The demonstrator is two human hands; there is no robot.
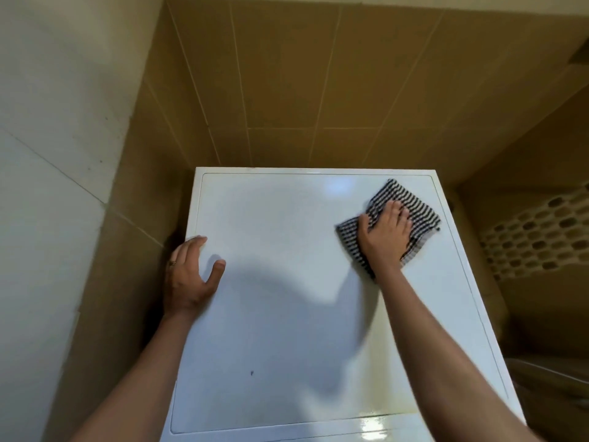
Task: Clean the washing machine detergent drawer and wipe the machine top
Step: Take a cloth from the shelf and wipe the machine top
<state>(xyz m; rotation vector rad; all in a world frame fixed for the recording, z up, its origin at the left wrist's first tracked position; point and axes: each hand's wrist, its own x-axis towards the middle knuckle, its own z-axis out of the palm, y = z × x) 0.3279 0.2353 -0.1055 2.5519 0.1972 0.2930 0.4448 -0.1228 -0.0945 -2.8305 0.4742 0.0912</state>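
1. Okay, risk: striped cloth [418, 208] sits near the far right corner of the machine top [280, 250]; a hard sweep could push it over the right edge, or skip the dark speck [251, 373] near the front
2. Right hand [385, 232] lies flat on the cloth, fingers spread, pressing down, arm stretched forward
3. Left hand [188, 279] rests on the left edge, fingers loosely open, thumb on the surface, holding nothing
4. Detergent drawer not in view, so can't tell its state

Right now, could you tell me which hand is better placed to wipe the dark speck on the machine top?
Probably right: the right hand presses the striped cloth on the machine top; the left hand rests bare at the left edge.
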